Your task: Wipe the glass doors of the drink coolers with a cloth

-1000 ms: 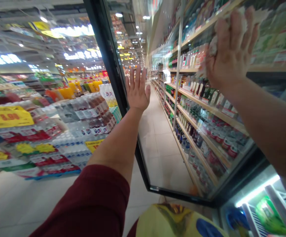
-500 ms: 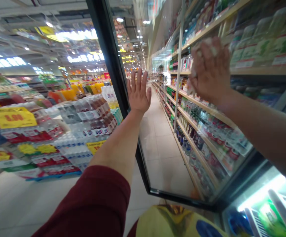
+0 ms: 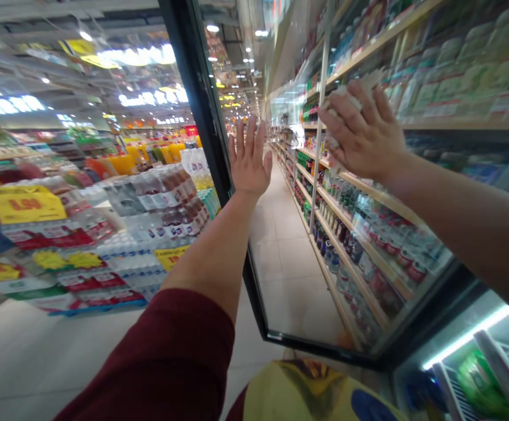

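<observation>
My left hand lies flat with fingers spread against the glass door, close to its black frame. It holds nothing. Higher up and to the right, my right hand keeps a crumpled whitish cloth under its palm and fingers, pressed to the same pane. Parts of the cloth stick out past the fingertips and below the thumb. The door stands swung open from a lit cooler at the lower right.
Stacked drink packs with yellow price signs stand on the left. Through or in the glass appear long shelves of bottles and a tiled aisle. A green package sits inside the cooler.
My right hand has moved a little left and down across the glass with the cloth, its fingers tilting leftward. My left hand has stayed in place on the door.
</observation>
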`<move>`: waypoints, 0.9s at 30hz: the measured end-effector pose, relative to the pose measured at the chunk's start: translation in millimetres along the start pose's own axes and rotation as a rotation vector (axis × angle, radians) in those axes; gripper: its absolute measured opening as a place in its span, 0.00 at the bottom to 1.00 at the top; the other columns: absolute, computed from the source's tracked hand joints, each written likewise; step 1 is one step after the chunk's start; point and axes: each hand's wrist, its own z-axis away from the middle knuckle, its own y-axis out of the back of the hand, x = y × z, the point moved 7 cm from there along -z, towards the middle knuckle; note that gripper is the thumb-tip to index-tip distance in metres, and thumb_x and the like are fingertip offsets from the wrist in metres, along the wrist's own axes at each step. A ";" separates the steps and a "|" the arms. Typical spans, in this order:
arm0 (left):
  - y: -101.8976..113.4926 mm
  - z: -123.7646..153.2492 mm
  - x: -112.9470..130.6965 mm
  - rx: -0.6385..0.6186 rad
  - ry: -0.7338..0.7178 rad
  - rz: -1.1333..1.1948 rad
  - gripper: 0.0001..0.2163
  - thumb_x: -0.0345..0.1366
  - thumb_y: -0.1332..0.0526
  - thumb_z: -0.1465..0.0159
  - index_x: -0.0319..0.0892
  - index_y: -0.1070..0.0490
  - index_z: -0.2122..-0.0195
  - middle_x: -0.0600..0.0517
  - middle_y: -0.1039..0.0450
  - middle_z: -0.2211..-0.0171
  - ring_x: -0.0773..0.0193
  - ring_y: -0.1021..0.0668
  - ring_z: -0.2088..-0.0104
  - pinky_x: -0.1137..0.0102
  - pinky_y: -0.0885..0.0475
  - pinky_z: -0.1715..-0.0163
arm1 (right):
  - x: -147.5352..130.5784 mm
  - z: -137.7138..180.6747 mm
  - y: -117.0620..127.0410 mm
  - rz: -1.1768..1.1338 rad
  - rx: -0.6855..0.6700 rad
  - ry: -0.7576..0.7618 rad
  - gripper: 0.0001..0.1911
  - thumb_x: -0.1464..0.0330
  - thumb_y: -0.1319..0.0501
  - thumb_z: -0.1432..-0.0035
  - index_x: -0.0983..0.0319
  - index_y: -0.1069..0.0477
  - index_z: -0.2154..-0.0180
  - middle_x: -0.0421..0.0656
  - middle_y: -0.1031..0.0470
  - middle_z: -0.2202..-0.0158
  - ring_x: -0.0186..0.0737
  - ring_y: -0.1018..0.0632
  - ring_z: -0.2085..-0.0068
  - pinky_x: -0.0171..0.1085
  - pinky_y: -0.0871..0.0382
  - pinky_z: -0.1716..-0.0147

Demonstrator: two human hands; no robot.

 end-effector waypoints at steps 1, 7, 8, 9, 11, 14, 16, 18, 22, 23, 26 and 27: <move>-1.2 0.0 -0.8 -0.004 -0.003 0.002 0.36 0.57 0.63 0.23 0.43 0.45 0.22 0.55 0.55 0.20 0.62 0.64 0.21 0.60 0.73 0.22 | 3.0 -1.3 1.9 0.023 0.011 -0.016 0.34 0.59 0.46 0.25 0.55 0.45 0.23 0.45 0.47 0.21 0.62 0.50 0.21 0.69 0.55 0.24; -3.1 -0.1 -2.5 -0.017 -0.013 0.000 0.37 0.60 0.66 0.23 0.46 0.48 0.22 0.62 0.59 0.20 0.68 0.70 0.22 0.64 0.77 0.23 | 13.7 3.4 11.7 0.054 0.163 -0.276 0.37 0.55 0.48 0.25 0.61 0.47 0.22 0.50 0.49 0.21 0.70 0.50 0.22 0.72 0.55 0.26; -2.1 -0.2 -2.0 -0.012 -0.012 -0.005 0.37 0.59 0.66 0.23 0.46 0.47 0.22 0.60 0.57 0.20 0.67 0.69 0.22 0.62 0.75 0.23 | 5.7 3.8 5.3 0.016 0.110 -0.211 0.36 0.55 0.49 0.25 0.59 0.47 0.22 0.47 0.49 0.21 0.67 0.50 0.22 0.71 0.56 0.25; -1.2 -0.2 -1.4 -0.009 -0.012 -0.006 0.36 0.58 0.66 0.23 0.45 0.46 0.22 0.58 0.56 0.20 0.66 0.67 0.22 0.61 0.74 0.22 | -2.6 3.8 -1.5 -0.025 0.044 -0.125 0.34 0.55 0.50 0.25 0.56 0.46 0.23 0.43 0.49 0.21 0.64 0.50 0.21 0.71 0.56 0.24; 0.0 -0.1 -0.4 -0.003 -0.015 0.007 0.36 0.57 0.65 0.23 0.44 0.46 0.22 0.55 0.55 0.20 0.62 0.65 0.21 0.58 0.72 0.22 | -11.7 3.0 -10.2 -0.091 -0.062 0.010 0.32 0.55 0.51 0.25 0.49 0.45 0.24 0.35 0.48 0.21 0.57 0.51 0.21 0.68 0.57 0.23; -0.2 0.2 0.0 0.006 -0.025 0.022 0.35 0.58 0.63 0.23 0.44 0.46 0.22 0.56 0.56 0.20 0.60 0.63 0.21 0.57 0.72 0.22 | 2.1 -4.4 -3.5 -0.051 0.006 -0.059 0.32 0.56 0.51 0.25 0.50 0.46 0.23 0.37 0.49 0.21 0.57 0.52 0.20 0.67 0.58 0.23; -0.8 0.4 -0.1 0.013 -0.032 0.006 0.35 0.57 0.63 0.22 0.43 0.45 0.22 0.54 0.55 0.20 0.60 0.63 0.21 0.58 0.73 0.22 | 13.7 -7.2 3.4 0.018 0.107 -0.203 0.35 0.57 0.49 0.25 0.55 0.48 0.22 0.41 0.52 0.20 0.62 0.53 0.21 0.68 0.59 0.24; -1.2 0.3 0.2 0.018 -0.037 -0.006 0.34 0.54 0.61 0.22 0.41 0.44 0.23 0.50 0.53 0.21 0.59 0.62 0.21 0.58 0.72 0.22 | 13.2 -7.3 2.7 0.043 0.132 -0.252 0.37 0.57 0.47 0.26 0.58 0.50 0.21 0.45 0.54 0.20 0.66 0.54 0.21 0.68 0.61 0.24; -0.8 -0.2 0.7 0.024 -0.034 -0.024 0.32 0.52 0.58 0.22 0.42 0.43 0.23 0.48 0.50 0.21 0.59 0.59 0.21 0.58 0.70 0.23 | -3.6 -8.6 -7.1 0.035 -0.017 0.011 0.35 0.57 0.48 0.24 0.55 0.49 0.22 0.43 0.51 0.20 0.61 0.54 0.20 0.66 0.60 0.23; -0.7 -0.3 0.9 0.024 -0.031 -0.032 0.32 0.52 0.59 0.22 0.42 0.43 0.23 0.48 0.50 0.21 0.59 0.59 0.21 0.58 0.70 0.23 | -2.3 -9.0 -5.8 0.051 -0.037 0.063 0.34 0.57 0.48 0.23 0.54 0.49 0.22 0.43 0.50 0.20 0.60 0.53 0.21 0.66 0.58 0.24; -0.7 -0.2 1.6 0.020 -0.029 -0.058 0.33 0.52 0.60 0.23 0.41 0.43 0.23 0.48 0.50 0.21 0.59 0.59 0.21 0.59 0.70 0.23 | 22.1 -11.4 9.2 0.118 0.051 -0.063 0.34 0.57 0.47 0.24 0.57 0.47 0.22 0.49 0.47 0.21 0.66 0.47 0.22 0.70 0.53 0.26; -0.7 -0.1 1.8 0.019 -0.029 -0.067 0.33 0.51 0.60 0.23 0.41 0.43 0.23 0.48 0.50 0.21 0.59 0.59 0.21 0.59 0.69 0.23 | 31.4 -9.9 14.4 0.136 0.110 -0.171 0.35 0.58 0.46 0.24 0.60 0.47 0.22 0.52 0.47 0.22 0.69 0.46 0.23 0.72 0.52 0.27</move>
